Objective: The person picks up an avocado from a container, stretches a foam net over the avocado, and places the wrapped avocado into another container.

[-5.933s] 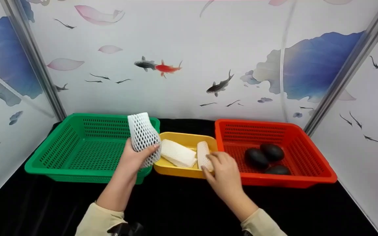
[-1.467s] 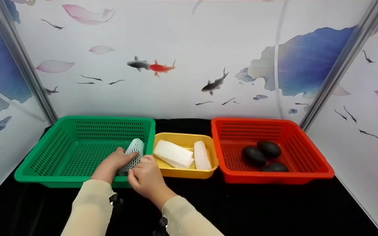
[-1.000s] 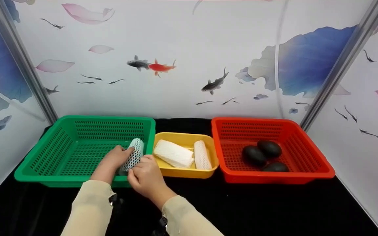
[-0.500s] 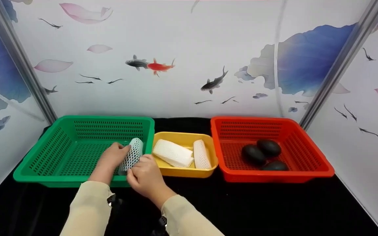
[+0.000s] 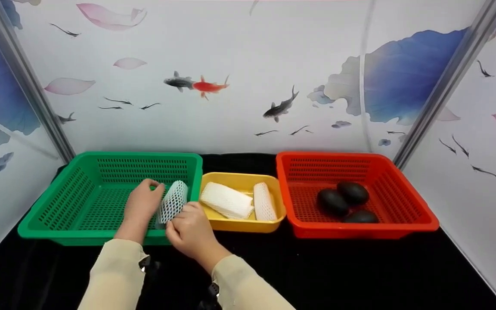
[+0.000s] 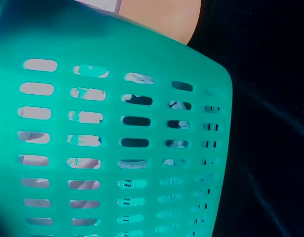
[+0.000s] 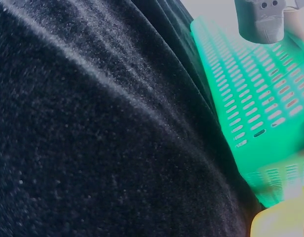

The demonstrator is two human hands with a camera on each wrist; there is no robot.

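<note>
A white foam net sleeve [image 5: 173,202] stands slanted in the near right corner of the green basket [image 5: 50,202]. My right hand [image 5: 193,232] is at that basket's front right rim. Its fingers are curled and pinch the sleeve's near end. My left hand [image 5: 141,204] reaches over the front rim, just left of the sleeve, with its thumb bent toward the sleeve's left side. Its other fingers are hidden below, so I cannot tell what they grip. The left wrist view mostly faces the basket's slotted wall [image 6: 107,148].
Between the baskets sits a yellow bin [image 5: 230,225] holding two more sleeves, a wide flat one [image 5: 226,200] and a narrow one [image 5: 265,202]. Three black egg-shaped objects [image 5: 333,202] lie in the red basket [image 5: 403,206] at right. Black cloth [image 5: 338,271] covers the table.
From over the yellow bin, my left hand has brought the sleeve into the green basket. My right hand left the narrow sleeve and joined it. Lately my left thumb slid leftward off the sleeve's front.
</note>
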